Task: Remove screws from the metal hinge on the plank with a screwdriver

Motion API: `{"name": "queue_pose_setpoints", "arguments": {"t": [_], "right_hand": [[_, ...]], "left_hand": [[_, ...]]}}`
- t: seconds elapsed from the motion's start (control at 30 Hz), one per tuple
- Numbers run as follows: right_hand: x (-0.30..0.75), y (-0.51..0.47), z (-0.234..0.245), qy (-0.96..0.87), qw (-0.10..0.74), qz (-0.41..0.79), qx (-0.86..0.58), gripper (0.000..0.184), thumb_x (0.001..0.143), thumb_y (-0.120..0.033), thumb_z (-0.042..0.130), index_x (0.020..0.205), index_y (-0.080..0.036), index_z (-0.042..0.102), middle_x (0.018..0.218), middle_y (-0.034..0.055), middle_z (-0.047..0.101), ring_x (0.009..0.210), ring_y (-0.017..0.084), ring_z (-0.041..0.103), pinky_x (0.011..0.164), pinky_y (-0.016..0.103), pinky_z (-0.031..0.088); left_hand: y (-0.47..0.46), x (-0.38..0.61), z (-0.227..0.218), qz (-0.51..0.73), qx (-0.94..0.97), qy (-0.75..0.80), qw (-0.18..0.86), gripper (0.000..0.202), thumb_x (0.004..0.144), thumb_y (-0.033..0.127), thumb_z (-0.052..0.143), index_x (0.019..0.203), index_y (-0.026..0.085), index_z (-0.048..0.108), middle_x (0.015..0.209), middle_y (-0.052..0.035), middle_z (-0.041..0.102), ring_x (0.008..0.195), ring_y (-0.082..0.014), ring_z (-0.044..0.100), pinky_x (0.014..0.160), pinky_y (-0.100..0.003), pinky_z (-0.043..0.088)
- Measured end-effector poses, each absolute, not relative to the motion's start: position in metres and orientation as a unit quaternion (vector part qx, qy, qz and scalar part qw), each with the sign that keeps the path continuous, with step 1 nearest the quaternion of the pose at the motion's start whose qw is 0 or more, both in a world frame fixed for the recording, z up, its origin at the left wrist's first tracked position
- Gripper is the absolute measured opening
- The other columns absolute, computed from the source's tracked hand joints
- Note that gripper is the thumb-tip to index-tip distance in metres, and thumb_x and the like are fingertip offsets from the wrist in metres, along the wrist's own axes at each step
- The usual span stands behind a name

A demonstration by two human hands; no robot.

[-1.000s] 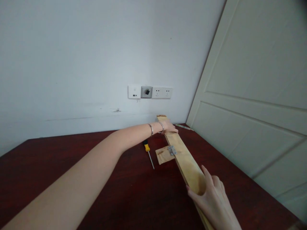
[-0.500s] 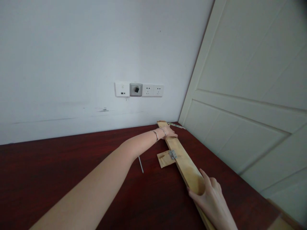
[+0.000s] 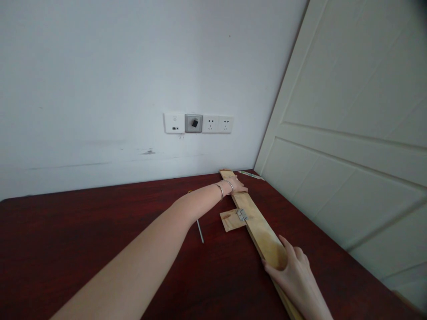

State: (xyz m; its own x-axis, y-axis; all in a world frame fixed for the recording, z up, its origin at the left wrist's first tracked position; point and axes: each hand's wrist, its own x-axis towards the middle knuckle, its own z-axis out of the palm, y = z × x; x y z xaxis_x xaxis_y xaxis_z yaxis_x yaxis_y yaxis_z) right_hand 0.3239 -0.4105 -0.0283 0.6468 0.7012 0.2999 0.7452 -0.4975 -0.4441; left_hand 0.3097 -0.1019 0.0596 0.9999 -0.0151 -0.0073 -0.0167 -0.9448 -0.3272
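A long wooden board [image 3: 258, 224] lies on the dark red table, running from near the wall toward me. My left hand [image 3: 236, 184] is across its far part, fingers curled over the right edge. Around the near part, my right hand [image 3: 290, 262] grips the board, thumb on the left edge and fingers on the right. A metal hinge [image 3: 242, 215] joins the board to a small wooden piece [image 3: 230, 221] sticking out to the left. Left of that lies a thin metal rod [image 3: 200, 232], perhaps a screwdriver shaft, its other end partly hidden behind my left forearm.
The red table [image 3: 83, 231] meets a white wall with a row of sockets [image 3: 217, 124]. A pale strip with printing [image 3: 251, 175] lies in the far right corner. A white panelled door [image 3: 350, 155] stands along the right side.
The view has shifted slightly, so the sockets and door appear further right. Both hands keep their places on the board, which has hardly moved.
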Motion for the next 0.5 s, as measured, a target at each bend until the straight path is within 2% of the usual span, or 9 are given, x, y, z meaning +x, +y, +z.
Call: {"name": "queue_pose_setpoints", "arguments": {"t": [0.3,0.5], "right_hand": [[0.332,-0.407,-0.033,-0.414,0.285,-0.033,-0.864,0.078,0.069,-0.052,0.056,0.132,-0.007,0.048,0.102,0.014,0.056,0.103,0.035,0.055,0.093,0.047,0.045],[0.333,-0.407,-0.03,-0.403,0.287,-0.017,-0.869,0.075,0.069,-0.053,0.057,0.13,-0.01,0.05,0.103,0.0139,0.057,0.105,0.035,0.055,0.095,0.047,0.044]], "left_hand": [[-0.086,0.328,0.04,-0.006,-0.999,-0.021,0.028,0.03,0.095,0.036,0.053,0.118,0.018,0.059,0.123,-0.01,0.058,0.106,-0.0193,0.059,0.093,-0.041,0.051],[-0.078,0.334,0.029,-0.019,-0.999,-0.034,-0.023,0.032,0.095,0.036,0.054,0.12,0.018,0.058,0.127,-0.0105,0.056,0.111,-0.0213,0.057,0.097,-0.044,0.048]]}}
